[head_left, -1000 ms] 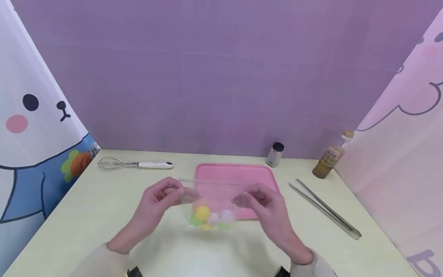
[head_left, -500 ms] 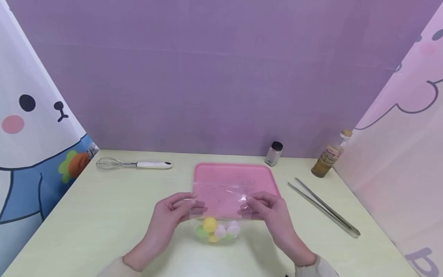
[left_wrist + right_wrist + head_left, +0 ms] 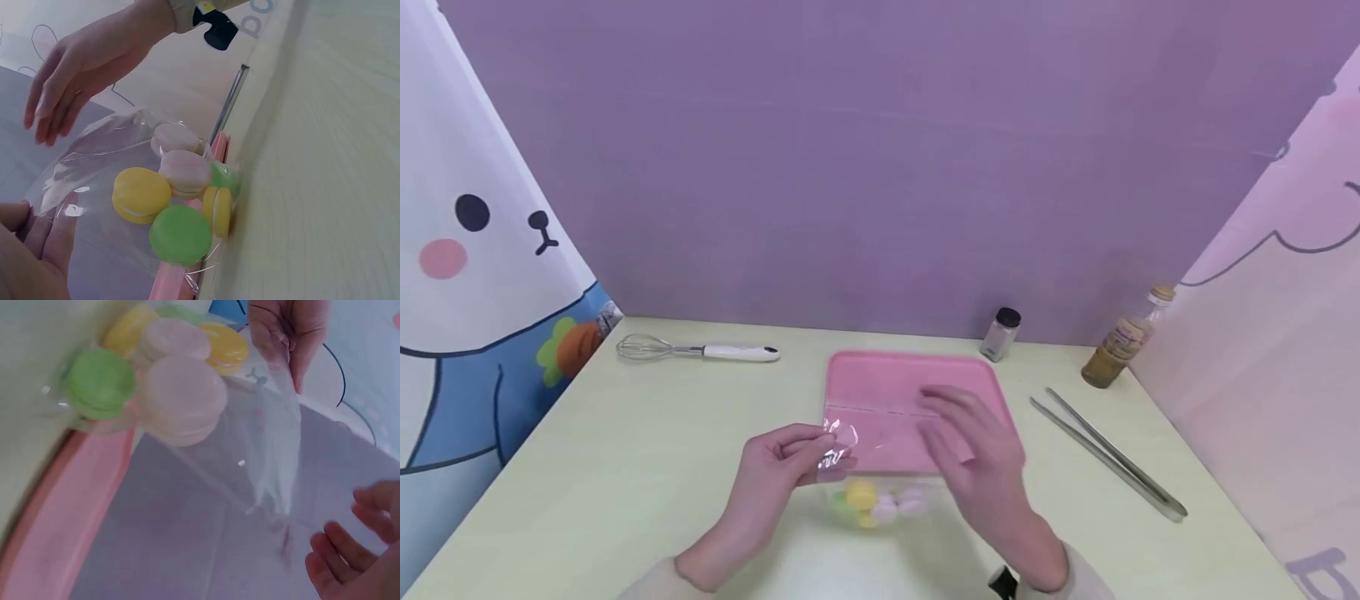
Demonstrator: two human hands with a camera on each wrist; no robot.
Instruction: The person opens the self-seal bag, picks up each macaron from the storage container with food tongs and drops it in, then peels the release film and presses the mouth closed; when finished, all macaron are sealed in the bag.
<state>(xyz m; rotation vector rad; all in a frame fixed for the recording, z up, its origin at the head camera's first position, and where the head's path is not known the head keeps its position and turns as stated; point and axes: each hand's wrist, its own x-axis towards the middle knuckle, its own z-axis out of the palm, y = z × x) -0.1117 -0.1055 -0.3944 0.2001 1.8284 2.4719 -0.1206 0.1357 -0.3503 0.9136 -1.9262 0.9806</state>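
Note:
My left hand [image 3: 778,467] pinches the left edge of a clear plastic bag [image 3: 94,153] between thumb and fingers. In the bag's bottom lie several macarons: yellow [image 3: 142,194], green [image 3: 181,235] and pale pink [image 3: 184,395]. In the head view the bag hangs before the pink tray [image 3: 910,364], with its macarons just below the tray's near edge. My right hand [image 3: 981,458] is beside the bag's right side, fingers spread and extended. The right wrist view shows a gap between those fingers and the bag, and nothing in the hand.
A whisk [image 3: 700,351] lies at the back left of the table [image 3: 625,467]. Behind the tray's right corner is a small black-capped jar [image 3: 1000,335]. A corked bottle [image 3: 1126,337] leans at the back right. Metal tongs [image 3: 1108,454] lie right of the tray.
Both hands and the bag have come down nearer the table. My right hand has let go of the bag and spread its fingers; my left hand still holds it.

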